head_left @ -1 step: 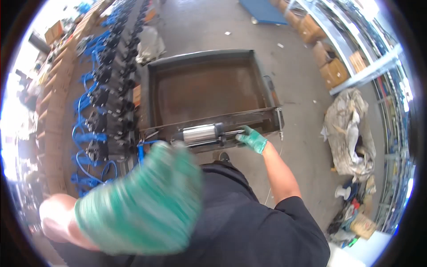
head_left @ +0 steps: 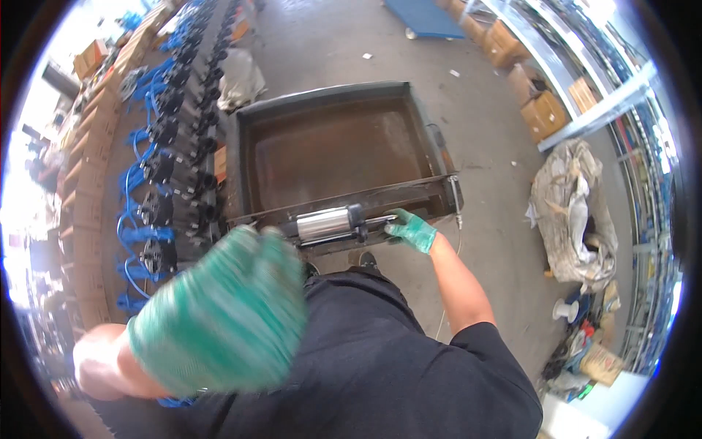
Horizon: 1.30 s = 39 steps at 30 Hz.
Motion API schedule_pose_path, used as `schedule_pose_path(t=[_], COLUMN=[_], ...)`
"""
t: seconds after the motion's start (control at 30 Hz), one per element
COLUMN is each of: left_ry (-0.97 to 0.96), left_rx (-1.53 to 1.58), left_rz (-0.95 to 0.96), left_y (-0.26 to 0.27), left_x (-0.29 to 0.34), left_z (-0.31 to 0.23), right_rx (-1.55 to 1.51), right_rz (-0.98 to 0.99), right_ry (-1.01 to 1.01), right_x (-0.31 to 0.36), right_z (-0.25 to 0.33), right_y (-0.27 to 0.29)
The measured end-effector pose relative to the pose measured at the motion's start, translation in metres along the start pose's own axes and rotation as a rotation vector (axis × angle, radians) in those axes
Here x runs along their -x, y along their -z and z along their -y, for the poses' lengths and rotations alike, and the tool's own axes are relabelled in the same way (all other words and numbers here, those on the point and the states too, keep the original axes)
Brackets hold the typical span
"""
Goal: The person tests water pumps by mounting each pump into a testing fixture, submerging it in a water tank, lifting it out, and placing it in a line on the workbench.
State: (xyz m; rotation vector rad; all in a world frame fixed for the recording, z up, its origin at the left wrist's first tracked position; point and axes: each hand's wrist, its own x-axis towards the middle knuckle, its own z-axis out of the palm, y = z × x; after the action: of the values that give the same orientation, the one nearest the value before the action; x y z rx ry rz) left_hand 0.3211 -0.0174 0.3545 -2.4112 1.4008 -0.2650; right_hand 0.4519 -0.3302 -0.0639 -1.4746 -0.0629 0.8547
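A silver cylinder (head_left: 324, 225) with dark end caps, which looks like an air cylinder, lies across the near ledge of a large metal tray (head_left: 420, 117). From its right end sticks out a thin rod (head_left: 378, 220). My right hand (head_left: 414, 233), in a green glove, has its fingers closed around the rod's outer end. Raised close to the camera at the left, my gloved left hand (head_left: 219, 318) is smeared by motion. Its fingers bend forward, but what they may hold is hidden. Below that glove a bit of blue (head_left: 175, 402) peeks out.
At the left stands a long row of black parts with blue hoses (head_left: 126, 238), beside stacked brown cartons (head_left: 82, 219). On the right are shelving (head_left: 610, 110), cardboard boxes (head_left: 545, 115) and a crumpled sack (head_left: 559, 212). A blue flat cart (head_left: 424, 18) is at the far end.
The left hand has shifted slightly left, and the blue piece beyond its fingers no longer shows there. My right hand stays at the rod; the whole view has tilted a little.
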Motion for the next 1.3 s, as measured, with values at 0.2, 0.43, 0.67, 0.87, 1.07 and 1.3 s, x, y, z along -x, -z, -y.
schedule_pose_path(t=[0.2,0.43,0.67,0.87,1.07,1.3], left_ry=[0.443,1.232,1.509,1.623,1.647,1.687], left_rx=[0.480,0.849,1.113,1.236,1.306,1.264], left_rz=[0.377,0.458,-0.023,-0.200,-0.201,-0.246], left_y=[-0.128,-0.312,-0.401,-0.391,-0.379,-0.380], left_x=[0.022,0.095,0.058,0.050,0.045,0.032], left_z=[0.006,-0.049,-0.136,-0.140,-0.130,-0.133], right_rx=[0.189,0.856,0.733,0.181,0.024,1.127], right_rz=[-0.136,-0.161,-0.121,-0.171,-0.187,0.127], right_ry=[-0.278,0.487,0.281,0.140,-0.231,0.365], right_x=[-0.010,-0.017,-0.014,-0.037,-0.027,-0.015], right_z=[0.025,0.020,-0.026,-0.049,-0.004,0.019], right_y=[0.003,0.001,0.026,0.014,-0.002,0.019])
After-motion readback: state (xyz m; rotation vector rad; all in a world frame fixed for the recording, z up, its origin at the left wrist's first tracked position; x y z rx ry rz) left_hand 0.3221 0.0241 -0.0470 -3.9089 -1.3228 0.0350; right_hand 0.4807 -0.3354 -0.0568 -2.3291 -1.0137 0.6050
